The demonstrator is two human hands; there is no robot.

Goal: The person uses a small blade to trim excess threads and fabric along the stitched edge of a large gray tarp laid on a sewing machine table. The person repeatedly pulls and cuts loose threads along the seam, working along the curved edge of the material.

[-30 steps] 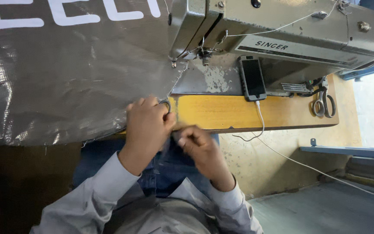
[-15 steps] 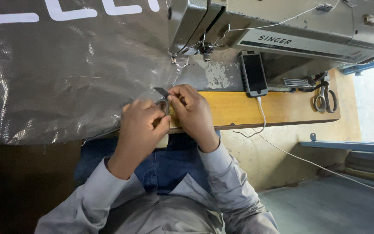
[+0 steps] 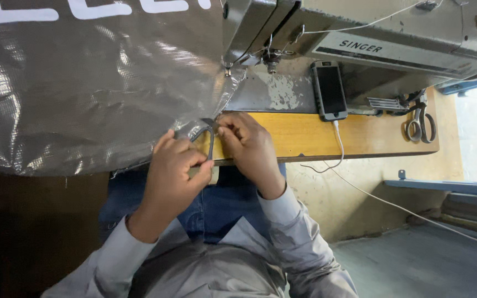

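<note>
Closest to me: my lap in blue jeans [image 3: 216, 204] and grey shirt sleeves [image 3: 282, 221], below the counter's front edge.
Left hand [image 3: 175, 174]: its grip is clenched round a small pair of thread snips [image 3: 210, 140], blades pointing up toward the sheet's edge.
Right hand [image 3: 249, 144]: fingertips pinched together just beside the snip blades; I judge a thread is caught between them, but it is too fine to make out.
Thing in hand: the corner of the grey woven plastic sheet [image 3: 84, 94], draped off the counter to my left, its hem touching both hands.
Risk at the blades: my right fingertips sit almost against the snips, so a hurried close could nick skin.
Risk to the sheet: cutting too tight to the hem could bite into the stitching or the weave.
Counter [image 3: 360, 138]: yellow wooden edge, bare strip by my right hand.
Further back: a phone [image 3: 330, 91] on its white cable [image 3: 339, 144]; a tug from the sheet could drag it off.
Farthest: sewing machine [image 3: 360, 38], needle area just above my hands, and large scissors [image 3: 420, 124] at the far right.
</note>
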